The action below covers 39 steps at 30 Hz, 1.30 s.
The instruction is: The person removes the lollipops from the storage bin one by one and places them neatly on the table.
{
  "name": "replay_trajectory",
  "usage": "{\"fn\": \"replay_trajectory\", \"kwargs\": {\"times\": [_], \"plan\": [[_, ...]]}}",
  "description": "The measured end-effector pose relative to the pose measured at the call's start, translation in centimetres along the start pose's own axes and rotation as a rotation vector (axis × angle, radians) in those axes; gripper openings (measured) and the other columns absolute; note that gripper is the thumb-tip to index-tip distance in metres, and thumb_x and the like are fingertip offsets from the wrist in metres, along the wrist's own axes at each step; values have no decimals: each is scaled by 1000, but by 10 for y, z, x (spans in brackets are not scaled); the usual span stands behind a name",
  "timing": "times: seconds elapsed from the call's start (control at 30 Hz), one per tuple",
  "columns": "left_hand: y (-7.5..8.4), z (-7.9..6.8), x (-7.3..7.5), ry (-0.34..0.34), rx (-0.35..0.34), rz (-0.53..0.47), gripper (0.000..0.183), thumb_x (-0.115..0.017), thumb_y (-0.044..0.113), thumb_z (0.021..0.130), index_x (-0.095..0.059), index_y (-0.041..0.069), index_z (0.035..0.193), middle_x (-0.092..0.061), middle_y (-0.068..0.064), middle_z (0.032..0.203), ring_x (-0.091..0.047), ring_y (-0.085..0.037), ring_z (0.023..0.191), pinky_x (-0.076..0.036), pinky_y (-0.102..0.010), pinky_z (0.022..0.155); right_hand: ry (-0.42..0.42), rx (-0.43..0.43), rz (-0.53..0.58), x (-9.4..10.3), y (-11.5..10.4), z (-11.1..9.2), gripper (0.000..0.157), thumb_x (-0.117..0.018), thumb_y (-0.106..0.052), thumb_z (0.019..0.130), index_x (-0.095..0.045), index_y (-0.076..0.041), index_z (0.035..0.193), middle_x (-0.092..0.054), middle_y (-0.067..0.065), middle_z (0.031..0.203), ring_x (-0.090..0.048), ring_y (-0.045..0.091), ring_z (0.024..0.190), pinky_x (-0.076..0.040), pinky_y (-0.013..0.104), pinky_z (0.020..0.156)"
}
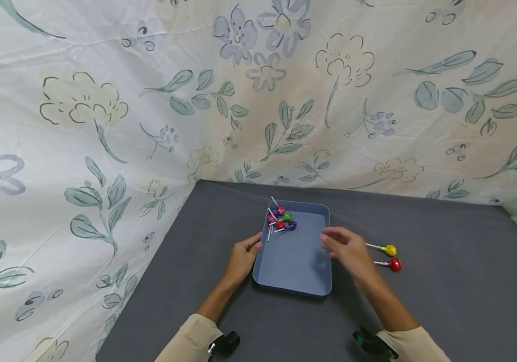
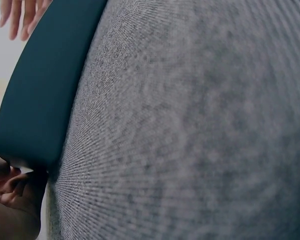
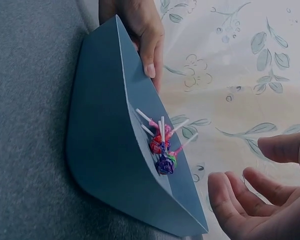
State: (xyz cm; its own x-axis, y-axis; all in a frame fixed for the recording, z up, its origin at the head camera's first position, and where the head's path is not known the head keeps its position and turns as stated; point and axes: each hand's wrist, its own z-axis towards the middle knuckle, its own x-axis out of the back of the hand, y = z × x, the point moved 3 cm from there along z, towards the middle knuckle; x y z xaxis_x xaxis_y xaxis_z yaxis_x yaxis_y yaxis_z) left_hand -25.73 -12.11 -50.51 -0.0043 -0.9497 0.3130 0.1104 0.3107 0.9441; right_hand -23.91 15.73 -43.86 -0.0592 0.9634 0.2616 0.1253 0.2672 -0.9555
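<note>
A blue-grey rectangular tray (image 1: 294, 271) lies on the dark cloth. Several wrapped lollipops (image 1: 287, 216) are piled in its far left part, with pink, red, purple and green wrappers. My left hand (image 1: 242, 257) grips the tray's left rim; the right wrist view shows its thumb (image 3: 149, 67) over the rim. Over the tray's right edge hovers my right hand (image 1: 346, 250), fingers loosely bent and apart, holding nothing. In the left wrist view, the tray's side (image 2: 45, 85) hides most of the contents.
Two more lollipops, one yellow (image 1: 390, 250) and one red (image 1: 395, 264), lie on the dark cloth (image 1: 457, 286) right of the right hand. Behind and to the left hangs a flower-patterned curtain (image 1: 149, 161).
</note>
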Motion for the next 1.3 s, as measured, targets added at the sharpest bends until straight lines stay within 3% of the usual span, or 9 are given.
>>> {"fn": "replay_trajectory", "kwargs": {"times": [0.27,0.67,1.3], "plan": [[2,0,0,3,-8,-14,38,-57,7,109,-61,-4,145,-60,-21,150,-56,-36,141,-47,-54,114,-15,11,-10,-7,-2,7,45,-65,-31,107,-62,-3,142,-67,19,136,-67,39,122,-63,32,90],[1,1,1,10,2,-2,37,-57,5,109,-62,-4,145,-61,-21,148,-58,-35,140,-50,-53,113,0,25,49,-18,1,21,41,-66,-23,106,-64,3,139,-68,24,133,-69,38,116,-64,33,83],[-3,2,3,-5,-12,-11,38,-57,6,109,-61,-4,146,-60,-21,149,-56,-35,141,-48,-53,114,33,10,1,-34,0,34,38,-67,-23,105,-66,2,134,-70,21,127,-69,35,114,-62,29,76]]}}
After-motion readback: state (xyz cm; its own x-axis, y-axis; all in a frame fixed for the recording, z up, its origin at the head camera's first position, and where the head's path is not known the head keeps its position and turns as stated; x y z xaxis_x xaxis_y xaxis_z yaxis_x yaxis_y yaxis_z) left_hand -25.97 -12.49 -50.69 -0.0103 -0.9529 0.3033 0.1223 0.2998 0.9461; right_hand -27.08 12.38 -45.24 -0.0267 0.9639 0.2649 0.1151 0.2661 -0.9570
